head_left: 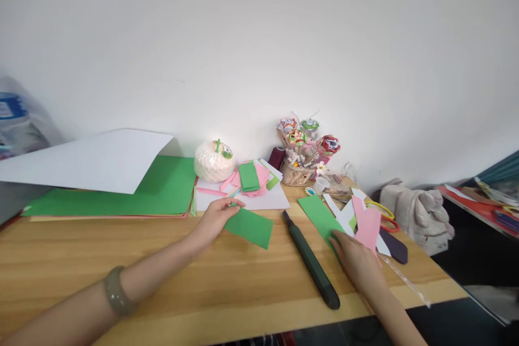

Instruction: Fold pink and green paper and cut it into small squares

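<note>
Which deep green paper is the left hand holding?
The short rectangle left of the dark tool. The long strip is at the right hand, another small piece lies on pink paper, the large sheet is far left.

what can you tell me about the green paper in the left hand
The small green rectangular paper piece looks thin, plain and matte, with straight edges. The bare left hand pinches its left end; the rest extends rightward over the light brown wooden table. Whether it touches the wood is unclear.
</note>
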Demonstrator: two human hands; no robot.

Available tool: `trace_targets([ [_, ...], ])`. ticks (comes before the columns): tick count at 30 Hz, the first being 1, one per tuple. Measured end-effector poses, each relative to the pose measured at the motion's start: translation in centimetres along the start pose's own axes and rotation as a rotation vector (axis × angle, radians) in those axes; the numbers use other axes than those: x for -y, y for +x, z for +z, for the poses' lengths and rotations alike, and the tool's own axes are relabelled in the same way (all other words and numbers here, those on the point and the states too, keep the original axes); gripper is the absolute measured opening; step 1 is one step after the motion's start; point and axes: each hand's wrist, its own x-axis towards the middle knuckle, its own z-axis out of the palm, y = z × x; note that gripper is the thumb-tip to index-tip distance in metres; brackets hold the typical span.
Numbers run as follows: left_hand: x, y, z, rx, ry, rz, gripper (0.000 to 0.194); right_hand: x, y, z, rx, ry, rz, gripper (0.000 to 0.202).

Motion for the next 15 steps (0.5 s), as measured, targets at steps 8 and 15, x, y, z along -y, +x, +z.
trace_targets([
  [8,-1.6,-3.6,-2.7,0.071,-0.094,0.066,0.035,0.4,0.2,0.7,-0.024,0.015,0.120,0.040],
  [15,-2.9,-7.7,-4.5,0.115,-0.238,0.077,0.043,1.5,-0.4,-2.3,-0.262,0.073,0.140,0.047],
])
